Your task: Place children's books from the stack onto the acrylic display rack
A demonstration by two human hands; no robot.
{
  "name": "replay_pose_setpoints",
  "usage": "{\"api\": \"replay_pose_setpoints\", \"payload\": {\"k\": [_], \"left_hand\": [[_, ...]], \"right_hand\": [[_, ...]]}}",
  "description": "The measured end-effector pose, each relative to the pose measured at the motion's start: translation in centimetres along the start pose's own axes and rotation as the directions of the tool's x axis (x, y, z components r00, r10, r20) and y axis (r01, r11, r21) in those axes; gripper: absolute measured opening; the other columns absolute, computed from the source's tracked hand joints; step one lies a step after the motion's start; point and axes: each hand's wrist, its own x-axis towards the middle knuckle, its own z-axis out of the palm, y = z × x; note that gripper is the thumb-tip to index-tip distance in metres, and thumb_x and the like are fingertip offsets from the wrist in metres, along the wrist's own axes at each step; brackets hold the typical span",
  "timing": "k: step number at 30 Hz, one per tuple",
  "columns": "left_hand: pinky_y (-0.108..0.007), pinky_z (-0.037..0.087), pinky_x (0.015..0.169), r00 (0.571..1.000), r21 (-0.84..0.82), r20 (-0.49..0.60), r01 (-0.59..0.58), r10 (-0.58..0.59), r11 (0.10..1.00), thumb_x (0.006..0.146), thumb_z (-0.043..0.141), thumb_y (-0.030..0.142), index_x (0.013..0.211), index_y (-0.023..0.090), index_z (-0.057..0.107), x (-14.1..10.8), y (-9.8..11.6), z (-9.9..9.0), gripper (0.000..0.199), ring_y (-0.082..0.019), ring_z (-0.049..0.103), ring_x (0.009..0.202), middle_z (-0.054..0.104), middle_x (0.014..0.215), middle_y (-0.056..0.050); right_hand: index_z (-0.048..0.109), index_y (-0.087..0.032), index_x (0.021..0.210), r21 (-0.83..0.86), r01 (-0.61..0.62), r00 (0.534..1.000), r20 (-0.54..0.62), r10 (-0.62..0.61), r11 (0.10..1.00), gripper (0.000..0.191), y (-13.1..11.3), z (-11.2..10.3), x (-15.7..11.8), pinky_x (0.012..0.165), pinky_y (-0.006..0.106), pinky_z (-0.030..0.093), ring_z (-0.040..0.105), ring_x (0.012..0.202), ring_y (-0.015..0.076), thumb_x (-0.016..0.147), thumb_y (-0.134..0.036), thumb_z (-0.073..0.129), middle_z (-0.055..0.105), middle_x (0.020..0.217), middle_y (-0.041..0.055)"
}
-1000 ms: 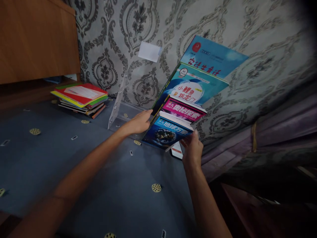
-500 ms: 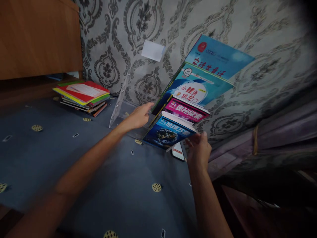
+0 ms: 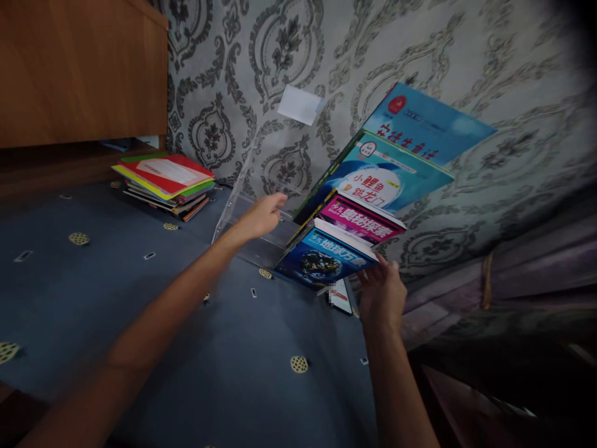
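Note:
Four books lean in a tilted stack in a clear plastic rack (image 3: 247, 255): a light blue book (image 3: 448, 124) at the back, a teal book (image 3: 410, 174), a magenta book (image 3: 359, 218), and a dark blue book (image 3: 321, 258) with a globe picture in front. My left hand (image 3: 261, 216) hovers over the rack's left part, beside the books' spines, its fingers curled in with no object visible in them. At the dark blue book's right edge, my right hand (image 3: 386, 295) touches its corner with fingers apart. A phone (image 3: 340, 297) lies partly hidden behind that book.
A pile of thin books and folders (image 3: 165, 180) lies at the left by a wooden cabinet (image 3: 84, 74). Everything rests on a dark blue patterned cloth (image 3: 224, 373). Behind stands a wall with patterned paper (image 3: 289, 37); a purple curtain (image 3: 438, 311) hangs at the right.
The whole view has shifted slightly, so things sit a little lower and further right. My right hand's fingers have come up against the dark blue book's corner. My left hand stays near the spines.

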Motion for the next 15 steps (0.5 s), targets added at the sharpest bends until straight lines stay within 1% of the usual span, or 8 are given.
{"api": "replay_pose_setpoints", "payload": {"k": [3, 5, 7, 9, 12, 13, 14, 15], "left_hand": [[-0.039, 0.043, 0.115, 0.996, 0.113, 0.090, -0.019, 0.009, 0.993, 0.085, 0.038, 0.001, 0.141, 0.009, 0.051, -0.4, 0.5, 1.0, 0.058, -0.023, 0.054, 0.136, 0.056, 0.147, -0.017], [-0.039, 0.042, 0.116, 0.991, 0.179, 0.130, -0.032, 0.008, 0.983, 0.087, 0.038, 0.002, 0.143, 0.008, 0.050, -0.7, 0.9, 1.5, 0.058, -0.023, 0.053, 0.138, 0.055, 0.149, -0.017], [-0.042, 0.043, 0.115, 0.990, 0.218, 0.140, -0.036, 0.006, 0.975, 0.088, 0.040, 0.005, 0.144, 0.009, 0.050, -0.9, 1.1, 1.8, 0.057, -0.026, 0.054, 0.137, 0.058, 0.146, -0.017], [-0.044, 0.044, 0.114, 0.992, 0.224, 0.128, -0.037, 0.009, 0.974, 0.090, 0.042, 0.007, 0.143, 0.010, 0.051, -0.9, 1.1, 1.9, 0.055, -0.028, 0.056, 0.135, 0.059, 0.145, -0.017], [-0.042, 0.048, 0.111, 0.995, 0.188, 0.095, -0.044, 0.026, 0.981, 0.090, 0.043, 0.007, 0.141, 0.006, 0.052, -1.0, 1.0, 1.7, 0.052, -0.027, 0.060, 0.129, 0.059, 0.144, -0.020], [-0.041, 0.049, 0.110, 0.996, 0.184, 0.084, -0.049, 0.034, 0.982, 0.090, 0.044, 0.007, 0.140, 0.005, 0.053, -1.2, 1.0, 1.5, 0.051, -0.027, 0.062, 0.127, 0.060, 0.143, -0.020], [-0.040, 0.051, 0.108, 0.997, 0.190, 0.070, -0.054, 0.042, 0.980, 0.090, 0.045, 0.008, 0.138, 0.006, 0.054, -1.4, 0.9, 1.2, 0.049, -0.027, 0.063, 0.124, 0.061, 0.141, -0.020], [-0.039, 0.052, 0.106, 0.997, 0.205, 0.051, -0.058, 0.048, 0.977, 0.091, 0.046, 0.009, 0.136, 0.008, 0.057, -1.6, 0.7, 0.8, 0.046, -0.026, 0.065, 0.122, 0.064, 0.139, -0.018]], "right_hand": [[0.070, -0.022, 0.095, 0.029, -0.025, 1.000, 0.013, 0.025, 0.999, 0.040, -0.3, 0.2, -0.1, 0.073, 0.026, 0.049, 0.067, 0.098, 0.0159, 0.077, -0.057, 0.066, 0.073, 0.101, 0.0009], [0.070, -0.023, 0.097, 0.037, -0.029, 0.999, 0.019, 0.029, 0.999, 0.040, -0.5, 0.2, -0.1, 0.075, 0.026, 0.050, 0.066, 0.103, 0.0162, 0.076, -0.056, 0.066, 0.072, 0.105, 0.0007], [0.070, -0.023, 0.097, 0.033, -0.018, 1.000, 0.006, 0.018, 0.999, 0.041, -0.8, 0.1, 0.0, 0.078, 0.028, 0.050, 0.065, 0.107, 0.0180, 0.076, -0.058, 0.065, 0.072, 0.107, 0.0014], [0.069, -0.023, 0.097, 0.027, 0.014, 1.000, -0.020, -0.013, 1.000, 0.042, -1.1, 0.0, 0.1, 0.084, 0.033, 0.051, 0.065, 0.111, 0.0209, 0.077, -0.059, 0.063, 0.072, 0.108, 0.0029], [0.070, -0.023, 0.099, 0.007, 0.135, 0.990, -0.038, -0.135, 0.991, 0.040, -1.9, -0.2, -0.1, 0.093, 0.041, 0.050, 0.065, 0.113, 0.0246, 0.077, -0.057, 0.065, 0.072, 0.109, 0.0048], [0.071, -0.023, 0.099, -0.008, 0.198, 0.979, -0.037, -0.198, 0.980, 0.039, -2.4, -0.2, -0.4, 0.095, 0.043, 0.050, 0.065, 0.112, 0.0253, 0.078, -0.055, 0.066, 0.072, 0.109, 0.0051], [0.072, -0.024, 0.100, -0.028, 0.258, 0.966, -0.007, -0.258, 0.966, 0.037, -2.8, -0.1, -0.8, 0.096, 0.044, 0.049, 0.065, 0.112, 0.0261, 0.079, -0.054, 0.067, 0.072, 0.109, 0.0057], [0.073, -0.024, 0.099, -0.059, 0.332, 0.942, -0.025, -0.334, 0.941, 0.036, -3.4, -0.1, -1.4, 0.095, 0.045, 0.049, 0.065, 0.107, 0.0264, 0.082, -0.055, 0.066, 0.072, 0.106, 0.0063]]}}
